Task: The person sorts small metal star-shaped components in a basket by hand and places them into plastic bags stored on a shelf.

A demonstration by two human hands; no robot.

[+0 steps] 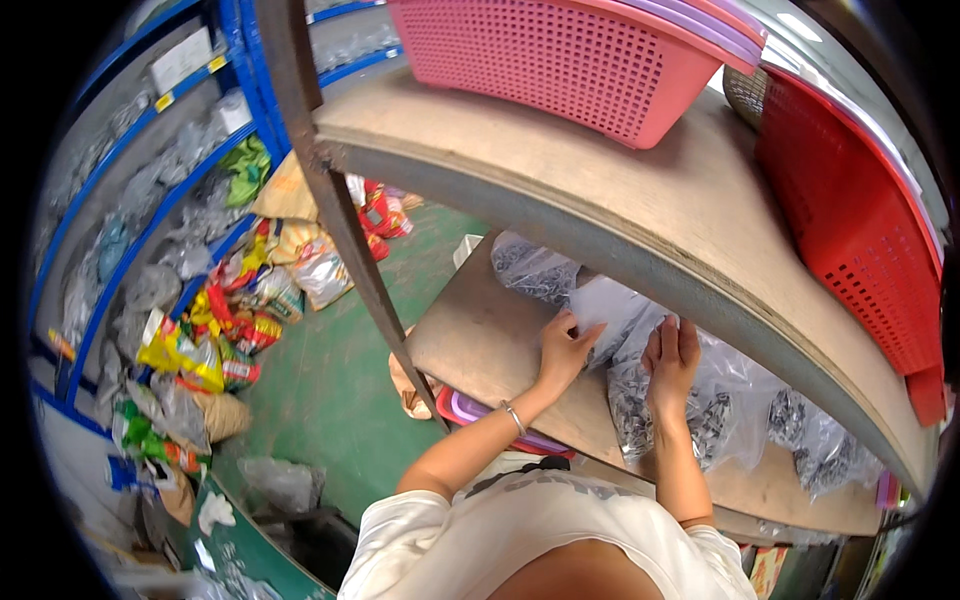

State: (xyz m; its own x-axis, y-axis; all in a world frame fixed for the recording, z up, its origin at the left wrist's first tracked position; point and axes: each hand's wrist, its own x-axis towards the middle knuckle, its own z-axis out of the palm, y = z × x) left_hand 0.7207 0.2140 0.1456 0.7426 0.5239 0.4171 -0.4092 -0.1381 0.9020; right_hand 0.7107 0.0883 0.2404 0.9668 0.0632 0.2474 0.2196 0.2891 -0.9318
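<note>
My left hand [566, 348] rests with fingers spread on a clear plastic bag [612, 312] of small dark metal parts, lying on the lower wooden shelf [480, 335]. My right hand [672, 358] presses flat on the same heap of bags a little to the right, fingers up. More clear bags of dark parts [800, 430] lie along the shelf to the right, and one [530, 270] lies farther back. Whether either hand pinches the plastic is hidden from me. A thin bracelet sits on my left wrist.
The upper wooden shelf [560, 170] overhangs the bags, carrying a pink basket [580, 60] and a red basket [850, 220]. A metal upright [345, 220] stands at the left. Blue racks [150, 200] with bags and colourful packets [200, 350] line the green floor [320, 390].
</note>
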